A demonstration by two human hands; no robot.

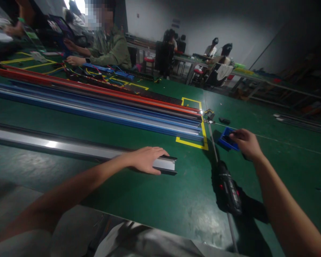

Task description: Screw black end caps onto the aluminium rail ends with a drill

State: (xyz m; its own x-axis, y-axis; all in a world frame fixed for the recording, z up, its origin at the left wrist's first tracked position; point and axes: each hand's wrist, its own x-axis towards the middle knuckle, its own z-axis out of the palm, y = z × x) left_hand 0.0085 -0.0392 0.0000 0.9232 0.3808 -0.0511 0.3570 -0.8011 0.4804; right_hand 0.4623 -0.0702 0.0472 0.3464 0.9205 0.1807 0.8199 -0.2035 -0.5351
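Evidently, the left hand (148,160) lay spread across the silver channel (80,148), whose near end pointed to three o'clock; the right hand (248,144), fingers bent, reached the blue box (228,144), its hold indeterminable; the drill (230,192) lay at the box's six o'clock

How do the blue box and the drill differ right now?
Colour: the box is blue, while the drill is mostly black.
Shape: the box is an open-topped container, while the drill is a longer tool with a handle.
Handling: the right hand is at the box, while no hand grips the drill.
Both are on the green table.
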